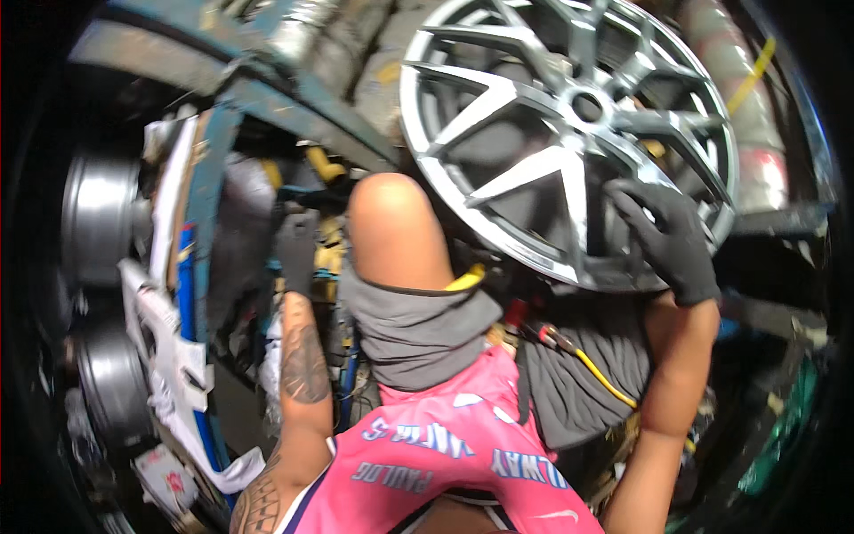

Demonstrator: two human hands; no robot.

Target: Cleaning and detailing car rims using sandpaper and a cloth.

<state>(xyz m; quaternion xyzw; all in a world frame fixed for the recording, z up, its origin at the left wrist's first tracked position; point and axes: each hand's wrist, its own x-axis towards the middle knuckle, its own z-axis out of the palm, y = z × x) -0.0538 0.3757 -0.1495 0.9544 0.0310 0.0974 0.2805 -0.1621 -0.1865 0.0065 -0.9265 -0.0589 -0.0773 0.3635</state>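
Note:
A silver alloy car wheel with forked spokes lies face up before me, close to my knees. My right hand, in a dark grey glove, is over its near right side. The fingertips are at a spoke, and the blur hides whether they grip it. My left hand, gloved alike, reaches down left of my bare knee, among yellow and dark objects too blurred to name. What its fingers hold or touch is hidden. Across my lap, a yellow hose runs from a tool or fitting with red parts.
A worn blue metal frame stands to my left. Beyond it are two more wheel rims, on their sides. Silvery foil-like ducts or rolls lie behind the wheel. Green plastic and clutter are at the lower right.

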